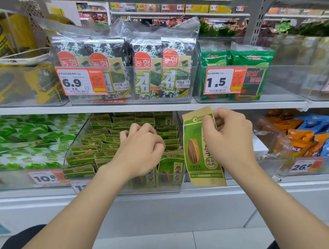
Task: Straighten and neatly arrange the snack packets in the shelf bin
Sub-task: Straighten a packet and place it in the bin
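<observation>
A clear plastic shelf bin (125, 192) on the lower shelf holds several green and tan sunflower seed packets (95, 146) standing in rows. My left hand (140, 149) is down among the packets in the bin's middle, fingers curled into them. My right hand (228, 137) holds one seed packet (195, 151) upright by its upper edge, just right of the bin and in front of the shelf.
Seaweed packs in clear bins (131, 102) fill the shelf above, with price tags 6.9 (80, 81) and 1.5 (223, 80). Green-white packets (24, 142) lie to the left, orange and blue snacks (304, 136) to the right. A white base panel (165, 209) runs below.
</observation>
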Motion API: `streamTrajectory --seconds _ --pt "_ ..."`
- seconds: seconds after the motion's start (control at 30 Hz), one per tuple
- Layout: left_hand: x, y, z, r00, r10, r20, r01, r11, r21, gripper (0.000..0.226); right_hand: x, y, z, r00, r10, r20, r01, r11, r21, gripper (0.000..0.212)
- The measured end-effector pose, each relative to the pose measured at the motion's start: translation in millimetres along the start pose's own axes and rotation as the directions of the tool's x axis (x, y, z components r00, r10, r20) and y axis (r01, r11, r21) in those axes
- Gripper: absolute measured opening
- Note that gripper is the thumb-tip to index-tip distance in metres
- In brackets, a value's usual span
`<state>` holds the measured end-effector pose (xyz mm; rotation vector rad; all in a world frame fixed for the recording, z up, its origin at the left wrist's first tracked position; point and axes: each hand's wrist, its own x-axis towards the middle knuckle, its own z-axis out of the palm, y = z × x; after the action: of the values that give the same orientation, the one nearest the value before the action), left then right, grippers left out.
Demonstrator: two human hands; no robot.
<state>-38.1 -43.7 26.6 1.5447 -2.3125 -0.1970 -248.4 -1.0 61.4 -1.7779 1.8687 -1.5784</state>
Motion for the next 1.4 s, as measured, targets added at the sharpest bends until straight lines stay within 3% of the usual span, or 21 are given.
streamTrajectory --seconds 0.1,0.17,0.23,0.3,0.37,0.5,0.57,0.63,0.7,0.8,0.9,1.1,1.2,1.3,1.4 --pt "-4.4 10.6 -6.0 0.985 -0.009 -0.173 -0.006 0.996 -0.085 0.035 -2.0 -0.5 4.8 0.999 0.027 -0.020 -0.026 0.999 0.035 0.024" --pt "-8.1 22.5 -13.0 0.950 -0.017 -0.313 -0.082 0.950 -0.301 0.024 -4.1 -1.5 8.9 0.998 0.024 -0.065 -0.020 0.999 0.051 0.022" --pt "-12.8 36.2 -16.6 0.960 0.009 -0.279 -0.167 0.818 -0.550 0.011 -8.0 -5.1 14.6 0.996 0.003 -0.091 0.004 0.997 0.083 0.019" --pt "-14.8 43.7 -13.8 0.972 0.061 -0.228 -0.193 0.765 -0.615 0.007 -11.8 -8.5 22.0 0.998 0.039 -0.047 -0.025 0.964 0.264 0.015" --pt "-13.5 43.8 -7.9 0.977 0.017 -0.211 -0.164 0.692 -0.703 0.011 -15.0 -12.4 25.9 0.995 0.074 0.064 -0.095 0.884 0.457 0.019" --pt "-11.7 40.9 -12.4 0.989 -0.109 -0.098 -0.055 0.343 -0.938 0.016 -18.8 -16.5 27.9 0.976 0.032 0.214 -0.165 0.751 0.639 0.023" --pt "-12.5 40.2 -12.8 0.990 -0.119 -0.082 -0.050 0.251 -0.967 0.030 -21.9 -18.3 30.0 0.968 0.079 0.236 -0.227 0.675 0.702 0.027" --pt "-13.2 39.8 -12.4 0.982 -0.157 -0.107 -0.057 0.292 -0.955 0.041 -24.6 -19.1 33.8 0.959 0.136 0.250 -0.280 0.615 0.737 0.021" --pt "-13.7 40.4 -11.2 0.975 -0.181 -0.132 -0.063 0.343 -0.937 0.035 -24.5 -21.3 37.3 0.954 0.174 0.245 -0.299 0.624 0.722 0.017" --pt "-13.9 43.9 -12.9 0.976 -0.190 -0.108 -0.058 0.253 -0.966 0.013 -22.8 -22.8 40.4 0.964 0.156 0.217 -0.264 0.674 0.690 0.020" --pt "-15.0 44.9 -16.9 0.982 -0.170 -0.078 -0.051 0.160 -0.986 0.013 -21.9 -23.5 40.6 0.979 0.076 0.188 -0.183 0.735 0.653 0.022" --pt "-15.1 42.4 -19.7 0.984 -0.148 -0.099 -0.086 0.090 -0.992 0.009 -18.6 -24.7 35.5 0.984 0.025 0.175 -0.137 0.735 0.664 0.012" --pt "-13.2 38.3 -20.3 0.972 -0.188 -0.144 -0.131 0.082 -0.988 0.009 -19.7 -23.9 31.8 0.959 -0.018 0.281 -0.162 0.780 0.605 0.017" --pt "-12.0 35.4 -25.4 0.965 -0.205 -0.165 -0.156 0.061 -0.986 0.011 -23.8 -21.1 30.1 0.875 -0.073 0.479 -0.222 0.818 0.531 0.045" --pt "-11.7 33.7 -28.7 0.958 -0.229 -0.173 -0.168 0.039 -0.985 0.010 -25.3 -20.3 27.2 0.804 -0.055 0.592 -0.316 0.804 0.504 0.048"
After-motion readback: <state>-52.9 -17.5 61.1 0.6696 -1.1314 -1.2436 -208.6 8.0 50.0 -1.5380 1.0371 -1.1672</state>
